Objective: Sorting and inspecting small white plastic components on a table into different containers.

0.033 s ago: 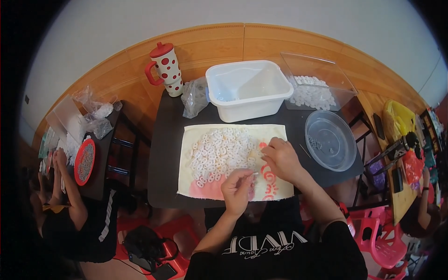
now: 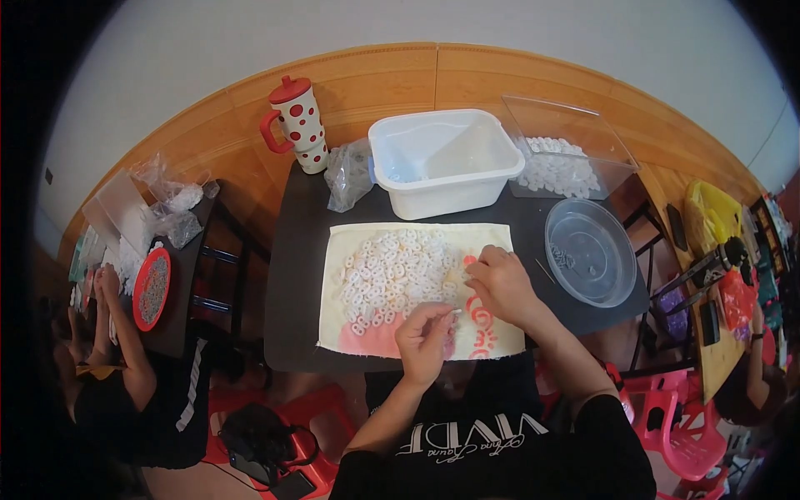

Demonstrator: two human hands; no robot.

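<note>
On a cream and pink cloth (image 2: pixel 333 242) lies a spread of small white plastic pieces with two holes (image 2: pixel 392 267). Near the cloth's front edge, my left hand (image 2: pixel 423 340) pinches a small white piece (image 2: pixel 456 312) between thumb and forefinger. My right hand (image 2: pixel 500 285) is over the cloth's right part, beside the spread, with its fingers drawn together. Whatever those fingers hold is too small or hidden to make out. To the right stands a clear round shallow tub (image 2: pixel 602 258) with small metal bits (image 2: pixel 562 257) in it.
Behind the cloth stand a white basin (image 2: pixel 454 198), a clear plastic bag (image 2: pixel 348 175) and a dotted tumbler (image 2: pixel 302 129). A clear box (image 2: pixel 575 125) at the back right holds white pieces. A thin metal pin (image 2: pixel 545 270) lies by the tub. Other people work at both sides.
</note>
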